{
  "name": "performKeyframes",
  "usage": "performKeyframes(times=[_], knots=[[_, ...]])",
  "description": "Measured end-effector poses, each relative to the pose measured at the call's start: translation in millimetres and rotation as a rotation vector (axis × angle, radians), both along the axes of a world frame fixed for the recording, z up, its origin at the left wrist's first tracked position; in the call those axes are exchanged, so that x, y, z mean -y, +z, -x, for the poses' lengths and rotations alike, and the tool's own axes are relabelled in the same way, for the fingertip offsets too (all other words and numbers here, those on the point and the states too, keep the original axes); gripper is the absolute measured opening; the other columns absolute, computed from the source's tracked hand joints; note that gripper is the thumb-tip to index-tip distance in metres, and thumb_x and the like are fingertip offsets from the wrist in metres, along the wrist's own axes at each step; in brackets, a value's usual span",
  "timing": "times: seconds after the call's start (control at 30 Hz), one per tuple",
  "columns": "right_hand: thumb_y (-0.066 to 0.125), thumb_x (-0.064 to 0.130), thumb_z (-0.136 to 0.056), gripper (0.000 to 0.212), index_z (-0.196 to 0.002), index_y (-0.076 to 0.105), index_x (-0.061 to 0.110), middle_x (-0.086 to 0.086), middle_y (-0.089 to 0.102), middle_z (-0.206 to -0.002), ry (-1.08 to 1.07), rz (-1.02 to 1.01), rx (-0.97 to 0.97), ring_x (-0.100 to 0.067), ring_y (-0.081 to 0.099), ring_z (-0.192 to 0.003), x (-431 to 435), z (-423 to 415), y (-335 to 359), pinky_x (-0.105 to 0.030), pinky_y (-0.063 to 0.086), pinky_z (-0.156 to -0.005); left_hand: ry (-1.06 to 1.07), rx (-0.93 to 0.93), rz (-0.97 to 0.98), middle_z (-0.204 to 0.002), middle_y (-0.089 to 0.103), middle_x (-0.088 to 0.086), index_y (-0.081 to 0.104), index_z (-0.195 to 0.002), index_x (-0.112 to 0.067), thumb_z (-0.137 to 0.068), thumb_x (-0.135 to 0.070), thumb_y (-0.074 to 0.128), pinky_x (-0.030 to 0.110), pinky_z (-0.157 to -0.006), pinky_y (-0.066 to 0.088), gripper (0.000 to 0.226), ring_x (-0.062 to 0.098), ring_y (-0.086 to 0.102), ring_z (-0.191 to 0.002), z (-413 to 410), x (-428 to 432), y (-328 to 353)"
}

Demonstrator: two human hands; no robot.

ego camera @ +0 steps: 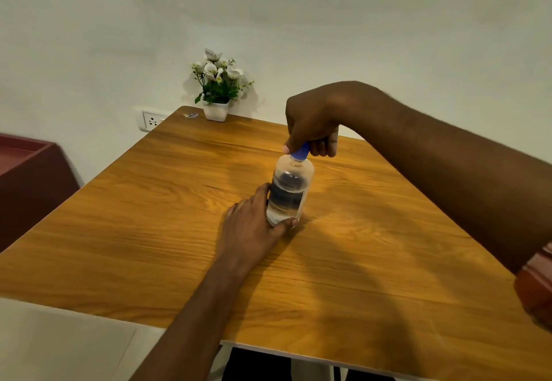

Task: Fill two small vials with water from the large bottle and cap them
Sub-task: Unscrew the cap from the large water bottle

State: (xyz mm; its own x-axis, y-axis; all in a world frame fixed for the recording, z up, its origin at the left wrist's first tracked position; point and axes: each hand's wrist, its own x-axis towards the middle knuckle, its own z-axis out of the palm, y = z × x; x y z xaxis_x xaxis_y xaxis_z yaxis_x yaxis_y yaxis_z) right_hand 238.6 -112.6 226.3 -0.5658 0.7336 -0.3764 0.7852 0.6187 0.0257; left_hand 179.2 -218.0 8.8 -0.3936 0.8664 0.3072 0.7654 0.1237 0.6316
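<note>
Clear plastic bottle with dark label (pixel 289 194) stands upright on the wooden tabletop (pixel 149 216), right of frame centre, water reaching to about its shoulder, upper part empty. Blue screw cap (pixel 301 152) sits on its neck. Left hand (pixel 254 225) comes in from the bottom of the frame, forearm low over the table, fingers and thumb wrapped around the bottle's lower body, grasping it near the base. Right hand (pixel 312 125) comes from the right edge, wrist bent downward, fingertips pinched around the cap from above. White square pot with white artificial flowers (pixel 215 93) at the table's far edge, upper centre, well apart from the bottle. White wall socket (pixel 152 119) left of it.
</note>
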Motion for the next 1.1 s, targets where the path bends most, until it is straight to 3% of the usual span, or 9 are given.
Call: performKeyframes(times=[0.2,0.4,0.53,0.6,0.67,0.73,0.8,0.93,1.1], knots=[[0.075,0.014,-0.084,0.019,-0.102,0.070,0.008,-0.010,0.072,-0.087,0.160,0.005,-0.127,-0.019,0.071,-0.068,-3.3,-9.5,-0.8,-0.023,0.059,-0.054,0.001,0.020,-0.030,-0.133,0.057,-0.006,0.027,-0.141,-0.031,-0.075,-0.062,0.065,0.046,-0.105,0.040,0.082,0.015,0.054,-0.121,2.7,0.9,0.1],[0.080,0.008,-0.078,0.024,-0.093,0.065,0.019,-0.004,0.069,-0.099,0.165,0.075,-0.563,-0.017,0.070,-0.087,-11.7,-43.4,-20.4,-0.015,0.054,-0.062,0.023,0.051,-0.073,-0.126,0.061,-0.006,0.030,-0.137,-0.032,-0.075,-0.062,0.065,0.047,-0.097,0.046,0.077,0.015,0.058,-0.114,6.5,1.9,0.5],[0.078,0.006,-0.079,0.047,-0.122,0.064,0.017,0.004,0.065,-0.104,0.063,0.103,-0.850,-0.005,0.063,-0.097,-11.5,-66.4,-51.3,-0.009,0.050,-0.067,0.026,0.048,-0.069,-0.127,0.061,-0.005,0.030,-0.138,-0.031,-0.076,-0.061,0.066,0.048,-0.099,0.045,0.077,0.016,0.058,-0.115,7.3,1.8,0.4],[0.075,0.006,-0.082,0.052,-0.131,0.061,0.017,0.004,0.065,-0.114,-0.017,0.104,-0.965,-0.005,0.062,-0.100,-10.1,-75.8,-73.4,-0.013,0.050,-0.080,0.024,0.038,-0.065,-0.128,0.060,-0.005,0.029,-0.139,-0.031,-0.076,-0.061,0.065,0.049,-0.101,0.043,0.078,0.016,0.057,-0.116,7.2,1.3,0.2],[0.073,0.006,-0.084,0.047,-0.129,0.063,0.015,0.001,0.066,-0.122,-0.134,0.090,-1.099,-0.010,0.064,-0.104,-6.5,-81.2,-100.1,-0.022,0.052,-0.088,0.037,0.018,-0.070,-0.129,0.060,-0.006,0.028,-0.140,-0.031,-0.078,-0.062,0.062,0.048,-0.104,0.040,0.078,0.016,0.056,-0.117,8.6,1.6,-1.2],[0.072,0.005,-0.085,0.041,-0.125,0.066,0.013,0.002,0.067,-0.119,-0.257,0.060,-1.203,-0.010,0.063,-0.100,-1.9,-85.4,-128.7,-0.017,0.051,-0.084,0.056,0.000,-0.069,-0.129,0.059,-0.006,0.027,-0.140,-0.030,-0.079,-0.062,0.060,0.046,-0.107,0.035,0.076,0.016,0.055,-0.118,8.9,1.2,-2.2],[0.074,0.002,-0.083,0.040,-0.122,0.066,0.008,-0.004,0.069,-0.116,-0.346,0.075,-1.266,-0.009,0.063,-0.098,2.5,-86.9,-155.3,-0.010,0.051,-0.080,0.080,0.000,-0.075,-0.130,0.059,-0.005,0.026,-0.140,-0.029,-0.081,-0.060,0.059,0.046,-0.107,0.035,0.075,0.017,0.055,-0.118,10.1,0.6,-3.5],[0.076,0.004,-0.081,0.042,-0.121,0.066,0.004,-0.010,0.071,-0.118,-0.424,0.082,-1.238,-0.013,0.066,-0.106,10.0,-83.8,-195.1,-0.028,0.054,-0.093,0.110,0.011,-0.051,-0.134,0.056,-0.002,0.025,-0.143,-0.025,-0.083,-0.058,0.058,0.049,-0.107,0.035,0.077,0.019,0.053,-0.121,11.1,-1.0,-4.2],[0.077,0.010,-0.081,0.041,-0.120,0.067,0.008,-0.006,0.072,-0.119,-0.394,0.016,-1.183,-0.008,0.065,-0.104,15.0,-75.3,-213.9,-0.019,0.048,-0.088,0.101,-0.001,-0.025,-0.137,0.054,0.000,0.025,-0.145,-0.023,-0.082,-0.055,0.063,0.050,-0.105,0.038,0.080,0.020,0.053,-0.122,10.2,-0.9,-3.2]])
